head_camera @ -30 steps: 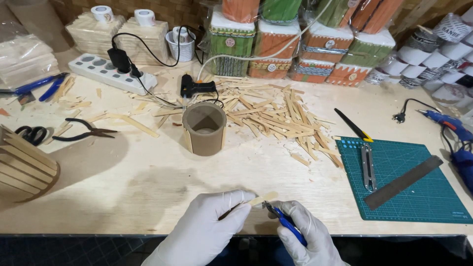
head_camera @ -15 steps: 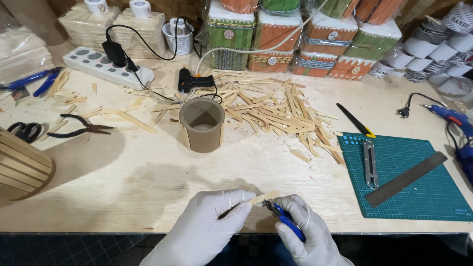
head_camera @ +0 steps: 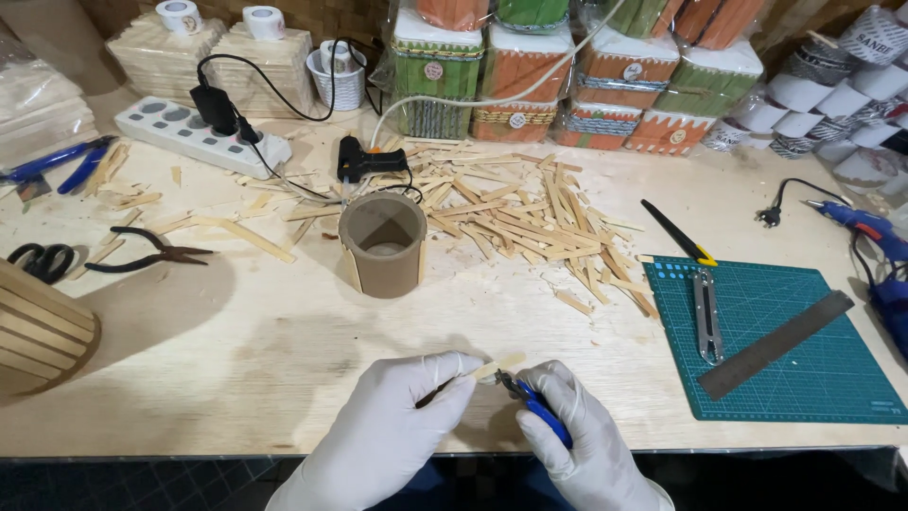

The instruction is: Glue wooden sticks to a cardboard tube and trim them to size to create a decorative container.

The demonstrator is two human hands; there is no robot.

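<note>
- Fingers (head_camera: 445, 374) of the left hand (head_camera: 392, 431), in a white glove, are pinched shut on the near end of a thin wooden stick (head_camera: 498, 364); no gap shows between thumb and forefinger.
- Right hand (head_camera: 582, 435), gloved too, is curled shut around the blue handles of small cutting pliers (head_camera: 530, 402), whose dark nose meets the stick from below and from the right.
- Stick's long axis runs from the left fingers up and to the right, slightly tilted, its pale free end poking just past the pliers' nose.
- Both hands sit close together at the near edge of the bench (head_camera: 284, 360), the stick bridging them; the left hand is the one that bears it, the right only touches it through the tool.
- Whether the pliers' jaws are closed on the stick or merely resting against it cannot be told.
- Beyond the hands stands a brown cardboard tube (head_camera: 383, 244), upright and open-topped, with a heap of cut sticks (head_camera: 530, 222) to its right and a green cutting mat (head_camera: 785, 331) well apart on the right.
</note>
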